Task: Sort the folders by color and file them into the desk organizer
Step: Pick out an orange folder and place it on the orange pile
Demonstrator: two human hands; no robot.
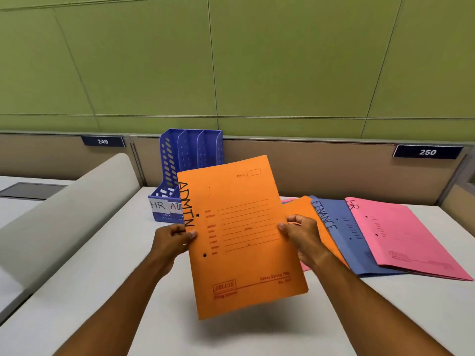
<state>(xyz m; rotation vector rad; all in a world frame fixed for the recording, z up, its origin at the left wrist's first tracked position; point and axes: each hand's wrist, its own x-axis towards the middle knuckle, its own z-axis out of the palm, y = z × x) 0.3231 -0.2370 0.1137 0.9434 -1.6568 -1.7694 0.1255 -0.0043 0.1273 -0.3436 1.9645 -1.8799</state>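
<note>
Orange folder (241,237) up front: matt card, faintly grainy, printed in dull red ink, black marker lettering along its edge. The blue folder (341,240) and pink folder (406,237) on the desk (77,304) look like the same flat, unglossed card. Organizer (185,160) is blue moulded plastic, perforated walls, slight sheen, white paper labels on its front. Desk is smooth and pale with a soft satin look. Green wall panels (231,60) look matt and felt-like.

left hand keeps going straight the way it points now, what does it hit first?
Likely the blue desk organizer. The left hand, gripping the orange ADMIN folder by its edge, points forward and slightly right, toward the organizer's labelled front. Depth is hard to judge from one view, so the gap is unclear.
</note>
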